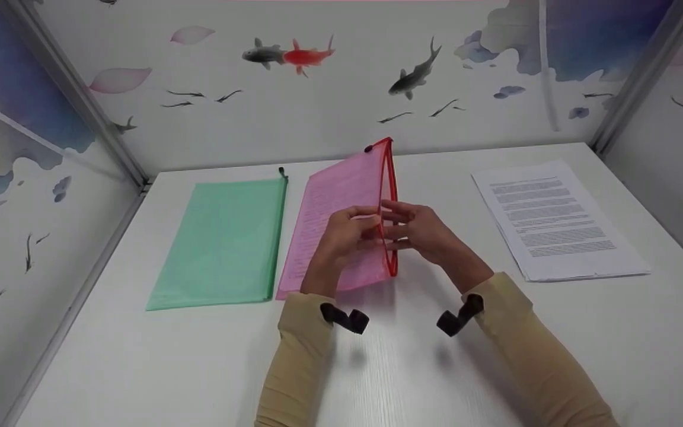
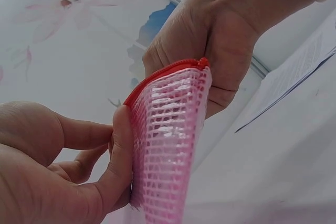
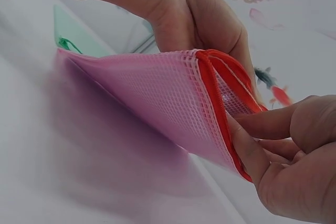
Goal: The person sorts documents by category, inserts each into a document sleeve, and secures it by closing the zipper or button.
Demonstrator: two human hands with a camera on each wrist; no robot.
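- Head view: the pink mesh pouch (image 1: 341, 207) lies at the middle of the white table (image 1: 412, 367), its red zipper edge (image 1: 390, 196) lifted so that side stands up. The left hand (image 1: 341, 237) and right hand (image 1: 421, 232) meet at that edge, fingers curled onto it; the pouch hides parts of the fingertips. Printed paper shows faintly through the mesh. A black zipper pull (image 1: 369, 148) sits at the pouch's far end. Just left of the pouch lies a flat green pouch (image 1: 223, 243); well to the pouch's right lies a stack of printed sheets (image 1: 555, 219). Beige sleeves cover both forearms, and the frame's lower edge cuts them off.
- Left wrist view: the pouch (image 2: 168, 150) fills the centre, a glossy, grid-woven pink plastic with a red zipper rim. The left hand (image 2: 58, 171) pinches its near layer with the thumb; the frame cuts off the palm. The right hand (image 2: 220, 51) grips the pouch from behind, its fingertips hidden by the mesh.
- Right wrist view: the pouch (image 3: 152, 103) is a soft, slack wedge, blurred towards the table. The right hand (image 3: 289, 156) pinches the red zipper edge, which gapes open. The left hand (image 3: 194, 19) holds the far layer.
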